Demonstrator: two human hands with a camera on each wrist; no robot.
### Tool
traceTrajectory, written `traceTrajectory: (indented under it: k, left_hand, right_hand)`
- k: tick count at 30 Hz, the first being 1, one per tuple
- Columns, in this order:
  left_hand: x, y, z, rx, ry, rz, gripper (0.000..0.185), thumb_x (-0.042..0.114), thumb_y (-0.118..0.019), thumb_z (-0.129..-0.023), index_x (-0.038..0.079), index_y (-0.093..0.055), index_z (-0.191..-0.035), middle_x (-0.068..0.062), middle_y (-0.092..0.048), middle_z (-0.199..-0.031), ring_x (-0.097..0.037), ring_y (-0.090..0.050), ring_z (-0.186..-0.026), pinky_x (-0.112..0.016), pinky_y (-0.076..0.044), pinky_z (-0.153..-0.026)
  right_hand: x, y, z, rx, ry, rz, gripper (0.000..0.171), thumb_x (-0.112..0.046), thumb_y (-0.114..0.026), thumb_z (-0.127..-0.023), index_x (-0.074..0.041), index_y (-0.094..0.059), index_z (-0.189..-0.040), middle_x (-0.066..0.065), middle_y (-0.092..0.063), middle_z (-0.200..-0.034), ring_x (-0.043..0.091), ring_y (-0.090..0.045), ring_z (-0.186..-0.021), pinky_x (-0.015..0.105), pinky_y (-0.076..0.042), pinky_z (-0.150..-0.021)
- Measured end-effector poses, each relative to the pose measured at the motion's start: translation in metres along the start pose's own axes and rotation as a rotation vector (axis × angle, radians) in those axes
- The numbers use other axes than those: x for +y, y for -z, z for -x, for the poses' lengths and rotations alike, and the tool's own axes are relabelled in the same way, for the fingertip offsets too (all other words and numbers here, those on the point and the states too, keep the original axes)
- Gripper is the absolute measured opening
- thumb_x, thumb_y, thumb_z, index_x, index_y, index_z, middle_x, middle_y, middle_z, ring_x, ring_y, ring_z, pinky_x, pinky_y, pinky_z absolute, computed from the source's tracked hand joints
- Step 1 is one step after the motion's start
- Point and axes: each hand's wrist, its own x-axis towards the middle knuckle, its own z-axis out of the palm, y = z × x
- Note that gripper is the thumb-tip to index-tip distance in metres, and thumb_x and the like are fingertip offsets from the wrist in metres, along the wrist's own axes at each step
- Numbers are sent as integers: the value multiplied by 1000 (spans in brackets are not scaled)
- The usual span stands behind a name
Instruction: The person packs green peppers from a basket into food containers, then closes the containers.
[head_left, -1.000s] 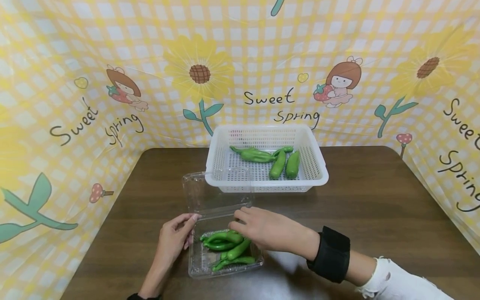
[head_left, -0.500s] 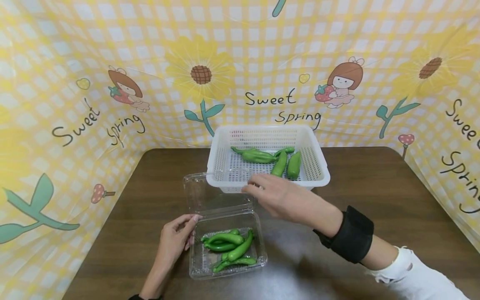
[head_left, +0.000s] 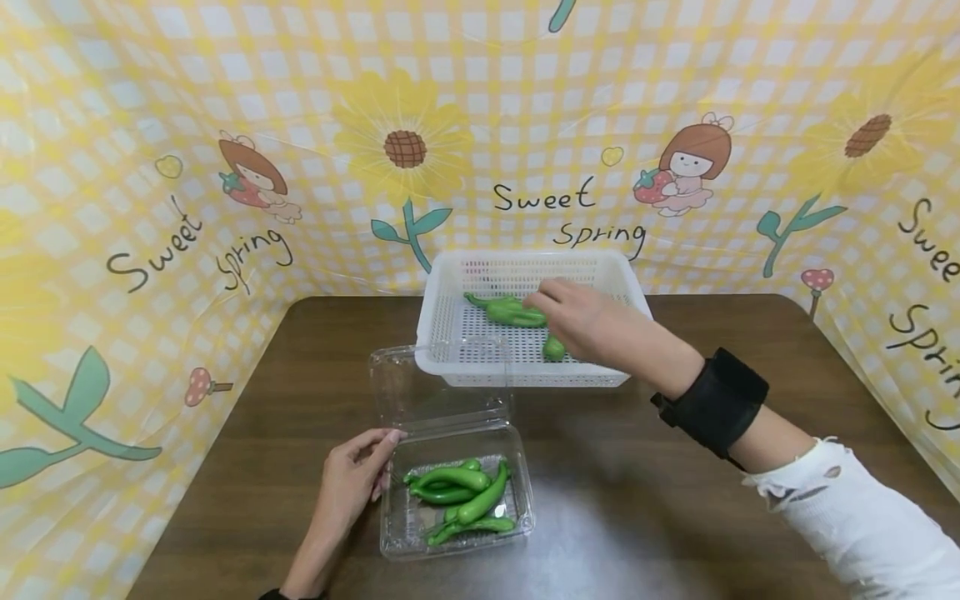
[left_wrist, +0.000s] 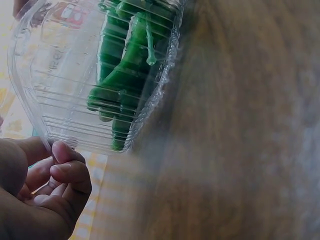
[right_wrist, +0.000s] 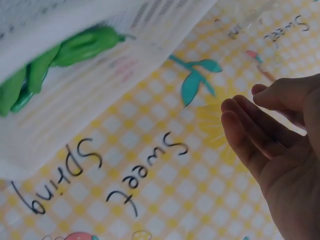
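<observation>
Green peppers [head_left: 514, 311] lie in the white basket [head_left: 450, 321], just under the right hand [head_left: 581, 321], whose relaxed, empty fingers reach over them; closing on one pepper seems the next need. The left hand [head_left: 348, 483], fingers loosely bent, touches the clear box [head_left: 397, 533] of peppers nearer the body. Under both hands is a brown table [head_left: 712, 500], and beyond them a yellow flowered backdrop [head_left: 300, 100].

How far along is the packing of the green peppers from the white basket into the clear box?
Several green peppers already lie in the clear box, its lid open. The left hand touches the box's near-left corner. The right hand, open and empty, reaches over the white basket, where a few basket peppers remain. Those peppers and the lid look like what is left.
</observation>
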Motion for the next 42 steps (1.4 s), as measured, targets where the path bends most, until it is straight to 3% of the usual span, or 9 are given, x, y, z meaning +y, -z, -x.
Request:
traceTrajectory:
  k: [6, 13, 20, 27, 36, 42]
  left_hand:
    - [4, -1, -2, -7, -31, -11, 24, 33, -66, -96, 13, -75, -105, -19, -61, -67, -12, -48, -43, -27, -43, -38]
    - [6, -1, -1, 2, -23, 10, 27, 33, -67, -95, 10, -75, -106, -16, -61, -67, -12, -49, -44, -27, -44, -38]
    - [4, -2, 3, 6, -16, 20, 26, 33, -68, -95, 11, -75, -105, -13, -60, -66, -12, -49, -44, -28, -44, -37]
    - [2, -1, 4, 15, -25, 33, 26, 31, -69, -94, 8, -75, -104, -12, -60, -65, -11, -49, -43, -28, -43, -36]
    - [-1, 1, 4, 13, -33, 31, 23, 27, -68, -95, 7, -75, -105, -14, -61, -66, -11, -48, -42, -26, -42, -36]
    - [0, 1, 3, 10, -33, 47, 24, 27, -68, -95, 7, -74, -105, -14, -60, -67, -11, -49, -43, -25, -42, -36]
  right_hand:
    - [26, 4, -9, -49, -87, 48, 24, -5, -51, -100, -1, -60, -122, 15, -63, -107, 27, -63, -98, 34, -56, -77]
    - [45, 3, -24, -40, -92, 69, 22, -6, -49, -101, 2, -61, -117, 18, -63, -102, 28, -62, -89, 36, -55, -72]
    - [59, -2, -33, -106, -158, 68, 22, -7, -49, -101, 2, -61, -116, 17, -63, -103, 29, -63, -90, 37, -57, -73]
    - [73, -10, -38, -143, -161, 47, 19, -7, -53, -100, 4, -61, -113, 19, -64, -101, 31, -64, -90, 40, -57, -78]
    - [86, -19, -51, -286, -251, 18, 24, -6, -43, -104, 5, -59, -119, 21, -64, -108, 33, -65, -95, 40, -56, -83]
    - [91, -32, -65, -384, -308, -58, 28, -10, -39, -106, 3, -57, -123, 21, -64, -114, 33, -64, -101, 42, -54, -90]
